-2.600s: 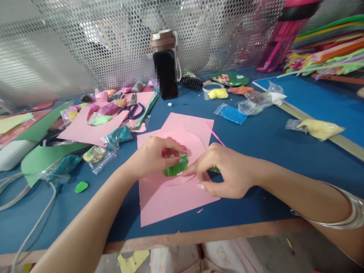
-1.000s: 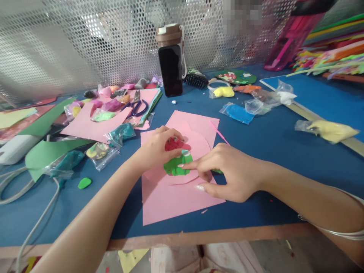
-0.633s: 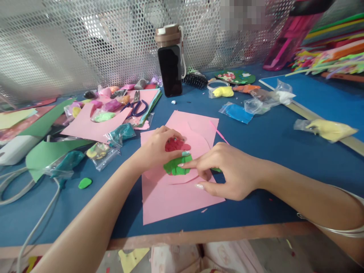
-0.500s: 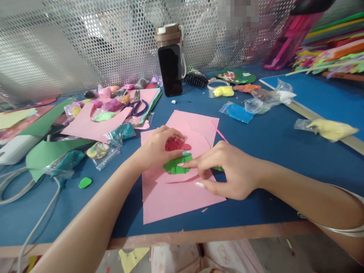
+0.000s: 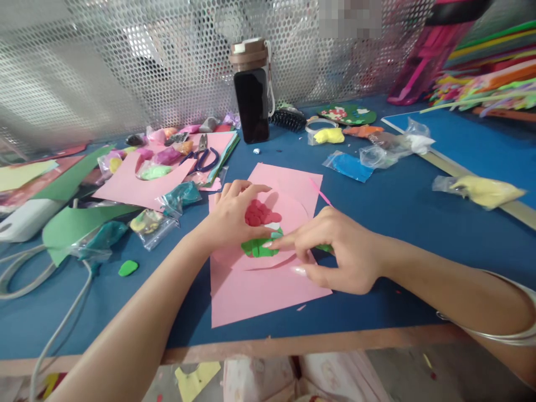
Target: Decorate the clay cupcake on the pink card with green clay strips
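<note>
A pink paper sheet (image 5: 259, 296) lies near the blue table's front edge, with a round pink cutout (image 5: 293, 209) on top. On the cutout sit a lump of red clay (image 5: 259, 214) and, below it, flattened green clay (image 5: 254, 249). My left hand (image 5: 228, 219) rests beside the red clay, fingers stretched out above it and thumb tip at the green clay's upper edge. My right hand (image 5: 335, 251) points its index finger onto the green clay. Its other fingers are curled, and a small green clay bit (image 5: 324, 247) shows under them.
A bottle with a dark phone (image 5: 251, 103) leaning on it stands at the back by the mesh wall. Scissors (image 5: 201, 159), paper sheets and several bagged clays lie at the left. Blue (image 5: 347, 166) and yellow (image 5: 481, 190) clay bags lie at the right. A green blob (image 5: 128, 268) and a cable (image 5: 54, 329) sit front left.
My left fingers have lifted and stretched out, uncovering the red clay. My right index finger stays on the green clay, which looks flatter than before.
</note>
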`<state>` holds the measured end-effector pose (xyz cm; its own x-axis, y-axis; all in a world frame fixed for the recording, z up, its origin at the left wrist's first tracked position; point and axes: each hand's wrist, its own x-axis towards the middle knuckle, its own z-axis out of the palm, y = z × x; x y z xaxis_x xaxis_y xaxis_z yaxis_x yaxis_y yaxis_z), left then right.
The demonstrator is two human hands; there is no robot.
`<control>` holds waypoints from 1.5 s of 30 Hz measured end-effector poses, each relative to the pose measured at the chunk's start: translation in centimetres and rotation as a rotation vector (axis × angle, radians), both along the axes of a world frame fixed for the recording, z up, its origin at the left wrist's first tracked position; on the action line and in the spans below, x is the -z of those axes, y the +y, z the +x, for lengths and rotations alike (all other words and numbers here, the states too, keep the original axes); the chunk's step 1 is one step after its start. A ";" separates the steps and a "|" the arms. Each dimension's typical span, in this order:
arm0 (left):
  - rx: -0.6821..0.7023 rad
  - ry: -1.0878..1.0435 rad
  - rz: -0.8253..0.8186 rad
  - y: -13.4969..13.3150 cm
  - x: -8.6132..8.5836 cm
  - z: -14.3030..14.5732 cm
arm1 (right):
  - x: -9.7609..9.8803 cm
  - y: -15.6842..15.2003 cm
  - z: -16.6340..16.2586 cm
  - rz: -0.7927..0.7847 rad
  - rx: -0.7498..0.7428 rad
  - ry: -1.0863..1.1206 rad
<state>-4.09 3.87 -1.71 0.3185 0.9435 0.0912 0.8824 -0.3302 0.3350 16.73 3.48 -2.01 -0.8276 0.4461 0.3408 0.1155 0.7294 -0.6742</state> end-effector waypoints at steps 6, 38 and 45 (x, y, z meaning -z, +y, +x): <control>0.014 0.022 -0.002 0.0 0.2 -0.2 | -0.5 1.1 0.2 0.028 0.305 0.051; 0.260 -0.064 0.374 -0.7 -0.6 0.3 | -0.5 1.9 -0.7 -0.241 0.499 0.105; 0.399 0.042 0.677 -2.2 -0.2 3.2 | -1.5 0.0 -1.9 -1.066 0.119 0.564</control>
